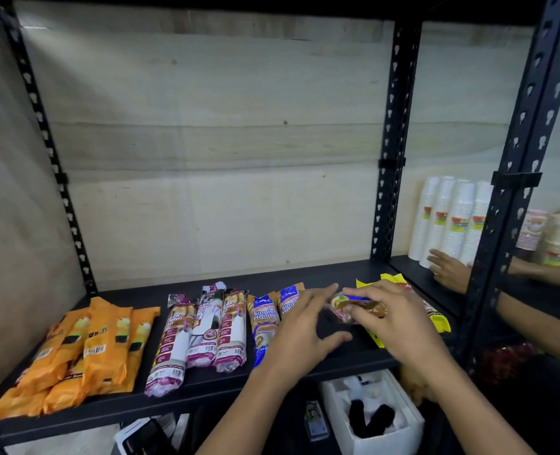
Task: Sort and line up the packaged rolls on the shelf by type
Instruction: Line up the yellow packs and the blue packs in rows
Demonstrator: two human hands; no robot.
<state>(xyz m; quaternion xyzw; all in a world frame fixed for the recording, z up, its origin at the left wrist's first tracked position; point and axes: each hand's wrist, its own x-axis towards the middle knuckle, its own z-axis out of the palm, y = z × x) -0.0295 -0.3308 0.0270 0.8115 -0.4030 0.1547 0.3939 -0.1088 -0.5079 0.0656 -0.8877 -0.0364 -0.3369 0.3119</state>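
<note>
Packaged rolls lie in groups on a black shelf (206, 385). Several orange packs (84, 349) are at the left, three white-and-maroon rolls (203, 333) in the middle, and two blue rolls (265, 316) to their right. A yellow pack (436, 318) lies at the right end, partly under my right hand. My right hand (393, 320) pinches a blue-and-brown roll (354, 305) just above the shelf. My left hand (304, 326) hovers beside that roll with fingers spread, over the blue rolls' near ends.
A black slotted upright (392, 142) divides the bay from the right bay, where stacked white cups (449, 221) stand. Another person's hand (449, 267) rests there. Below the shelf sits a white foam box (373, 415).
</note>
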